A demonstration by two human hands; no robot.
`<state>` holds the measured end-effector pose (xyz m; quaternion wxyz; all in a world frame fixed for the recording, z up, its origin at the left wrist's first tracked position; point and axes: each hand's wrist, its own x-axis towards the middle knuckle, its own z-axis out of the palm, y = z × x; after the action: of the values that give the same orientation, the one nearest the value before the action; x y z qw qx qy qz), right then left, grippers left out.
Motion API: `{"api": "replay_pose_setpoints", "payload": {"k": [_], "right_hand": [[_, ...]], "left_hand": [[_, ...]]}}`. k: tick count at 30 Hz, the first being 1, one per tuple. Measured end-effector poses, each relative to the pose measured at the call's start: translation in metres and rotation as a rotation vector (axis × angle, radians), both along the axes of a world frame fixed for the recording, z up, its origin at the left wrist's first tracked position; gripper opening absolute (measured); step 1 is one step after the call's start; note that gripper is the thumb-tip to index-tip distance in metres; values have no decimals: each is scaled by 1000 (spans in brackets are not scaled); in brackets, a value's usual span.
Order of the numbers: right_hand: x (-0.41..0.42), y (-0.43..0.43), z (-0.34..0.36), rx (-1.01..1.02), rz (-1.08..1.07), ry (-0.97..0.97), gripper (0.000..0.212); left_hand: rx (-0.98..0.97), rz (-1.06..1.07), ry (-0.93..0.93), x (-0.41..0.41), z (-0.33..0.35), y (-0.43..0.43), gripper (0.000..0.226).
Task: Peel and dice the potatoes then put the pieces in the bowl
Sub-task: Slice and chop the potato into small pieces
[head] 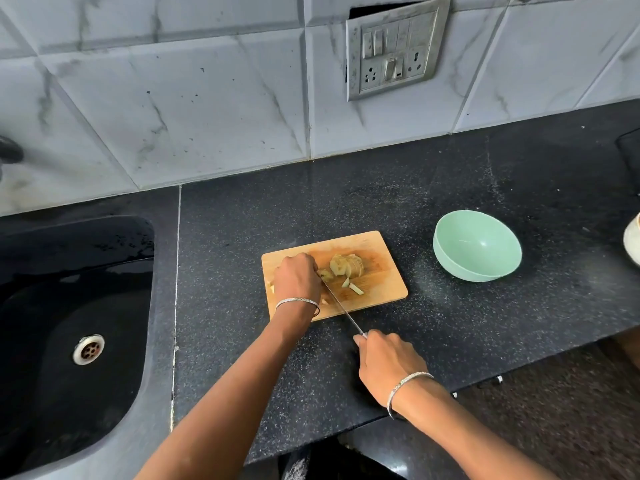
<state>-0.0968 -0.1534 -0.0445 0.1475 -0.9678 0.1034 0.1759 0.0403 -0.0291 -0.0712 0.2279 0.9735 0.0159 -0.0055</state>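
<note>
Dark speckled counter (450, 188) fills my head view, with a sink (69, 306) on the left. My left hand (298, 278) presses fingers together on a potato piece on the wooden board (381, 247), so it can't slip. My right hand (388, 362) is wrapped tight on the knife (341, 308). Sliced potato (346, 265) sits mid-board. I think the green bowl (477, 245) waits empty close by for easy scooping.
</note>
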Motion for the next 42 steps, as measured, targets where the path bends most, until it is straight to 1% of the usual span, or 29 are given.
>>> {"api": "replay_pose_setpoints", "payload": {"k": [3,7,10,13,15,18,20,25,31,36,38,42], "right_hand": [[-1,-10,8,-5,8,-7,45],[7,-18,13,32,-30,-87,46],[12,-16,6,25,-46,-102,45],[12,-10,-3,16,-49,-87,45],[12,-5,-7,61,-61,-69,45],[13,3,-12,179,-32,-21,46],[13,4,-15,209,-26,-39,47],[12,-19,-16,184,-57,-107,47],[8,-45,-14,175,-92,-167,43],[7,-50,-14,180,-123,-187,41],[5,-51,-14,179,-130,-176,42],[4,-51,-13,200,-144,-167,40]], "left_hand": [[39,-28,1,4,2,1,19],[42,-36,-2,5,3,5,16],[-20,-14,-61,1,11,8,16],[-172,89,-162,-1,18,15,18],[-214,116,-180,-2,20,19,23],[-209,100,-181,-5,23,24,23],[-203,71,-175,-6,21,25,22],[-182,-54,-178,-13,15,15,20],[-51,-191,-101,-21,-7,-10,11],[29,-367,-130,-21,-14,-26,18],[65,-422,-134,-21,-15,-29,18],[74,-419,-120,-20,-16,-31,13]]}}
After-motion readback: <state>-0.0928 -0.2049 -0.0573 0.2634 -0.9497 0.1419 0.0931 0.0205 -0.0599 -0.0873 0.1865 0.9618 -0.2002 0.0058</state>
